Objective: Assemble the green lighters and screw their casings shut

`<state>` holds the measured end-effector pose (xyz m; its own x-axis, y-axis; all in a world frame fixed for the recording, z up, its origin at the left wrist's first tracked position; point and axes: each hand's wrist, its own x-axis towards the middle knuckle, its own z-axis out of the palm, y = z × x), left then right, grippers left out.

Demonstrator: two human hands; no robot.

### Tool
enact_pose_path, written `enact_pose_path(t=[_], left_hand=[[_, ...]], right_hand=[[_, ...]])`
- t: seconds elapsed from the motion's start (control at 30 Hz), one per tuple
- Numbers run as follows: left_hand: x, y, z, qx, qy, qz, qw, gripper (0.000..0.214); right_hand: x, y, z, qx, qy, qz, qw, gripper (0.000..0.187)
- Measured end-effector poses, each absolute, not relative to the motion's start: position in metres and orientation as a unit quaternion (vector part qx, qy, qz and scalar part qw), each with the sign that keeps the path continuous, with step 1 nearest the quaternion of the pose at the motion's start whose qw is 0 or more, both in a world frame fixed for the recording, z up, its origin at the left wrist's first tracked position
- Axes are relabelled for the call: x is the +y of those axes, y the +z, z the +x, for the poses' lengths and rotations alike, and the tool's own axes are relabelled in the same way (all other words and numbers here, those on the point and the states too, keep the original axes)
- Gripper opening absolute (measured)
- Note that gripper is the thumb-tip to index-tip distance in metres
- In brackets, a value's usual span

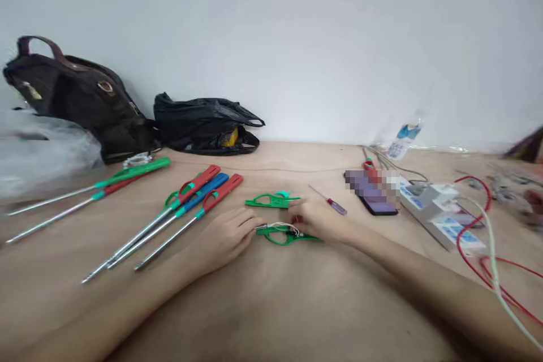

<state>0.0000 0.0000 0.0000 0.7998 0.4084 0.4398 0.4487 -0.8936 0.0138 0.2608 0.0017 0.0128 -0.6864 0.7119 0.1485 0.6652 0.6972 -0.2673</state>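
An opened green lighter casing [288,236] lies in front of me, its loop-shaped trigger guard toward me and thin white wires running along it. My left hand [233,235] is closed at the casing's left end, its fingertips on a thin metal tube that the palm mostly hides. My right hand [316,219] has its fingers bent down onto the casing's right part, over the wires and small inner parts. Exactly what those fingertips pinch is hidden. Just beyond lies the other green casing half [271,202]. A screwdriver [335,205] with a purple handle rests behind my right hand.
Several long-necked lighters [207,189] in red, blue and green lie to the left. Behind them are a black bag [85,102] and a black plastic bag [203,124]. Rightward are a phone [377,195], a power strip [441,215], and red and white cables [492,254].
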Motion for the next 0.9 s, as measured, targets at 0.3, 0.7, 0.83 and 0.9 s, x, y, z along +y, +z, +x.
enact_pose_path(t=[0.3,0.7,0.83,0.9], left_hand=[[-0.003,0.001,0.0,-0.229,-0.212,-0.95,0.033,0.028],[0.001,-0.001,0.001,-0.232,-0.205,-0.948,0.075,0.027],[0.003,-0.002,0.001,-0.226,-0.19,-0.952,0.075,0.028],[0.003,-0.003,0.001,-0.228,-0.186,-0.953,0.072,0.028]], right_hand=[[-0.009,0.008,0.262,-0.914,0.034,-0.386,0.122,0.01],[-0.01,0.004,0.261,-0.909,0.072,-0.379,0.159,0.011],[-0.01,0.005,0.261,-0.908,0.089,-0.378,0.157,0.012],[-0.01,0.005,0.261,-0.908,0.095,-0.377,0.155,0.013]])
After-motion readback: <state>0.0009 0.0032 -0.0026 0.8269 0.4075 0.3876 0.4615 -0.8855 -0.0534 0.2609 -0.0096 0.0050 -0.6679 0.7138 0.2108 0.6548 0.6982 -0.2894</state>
